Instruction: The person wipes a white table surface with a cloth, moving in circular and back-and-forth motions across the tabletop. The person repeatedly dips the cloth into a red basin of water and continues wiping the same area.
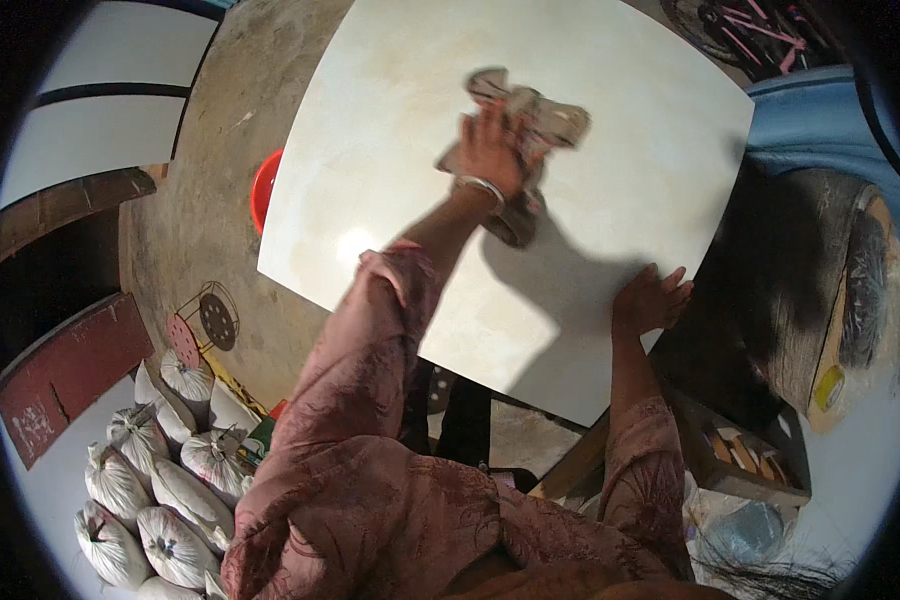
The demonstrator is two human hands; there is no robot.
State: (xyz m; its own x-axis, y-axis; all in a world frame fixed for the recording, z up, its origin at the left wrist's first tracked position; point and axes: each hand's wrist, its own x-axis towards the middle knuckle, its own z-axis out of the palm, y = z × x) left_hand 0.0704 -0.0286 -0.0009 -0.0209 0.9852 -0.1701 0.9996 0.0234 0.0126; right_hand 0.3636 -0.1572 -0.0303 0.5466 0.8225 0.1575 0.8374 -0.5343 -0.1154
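Observation:
A crumpled, patterned cloth [559, 124] lies on a large pale tabletop [390, 97]. My left hand [490, 150], with a metal bangle at the wrist, presses on the cloth with its palm down; hand and cloth are slightly blurred. Parts of the cloth stick out beyond the fingers and below the wrist. At the tabletop's near right edge rests my right hand [649, 300], its fingers apart and nothing held in it. Shadows of the arms fall across the tabletop between the hands.
Tied white sacks [176, 544] stand at the lower left, near a round perforated stool [184, 339]. A red basin [265, 191] shows beyond the tabletop's left edge. At the right are a blue cover [810, 112] and a wooden box of items [757, 487].

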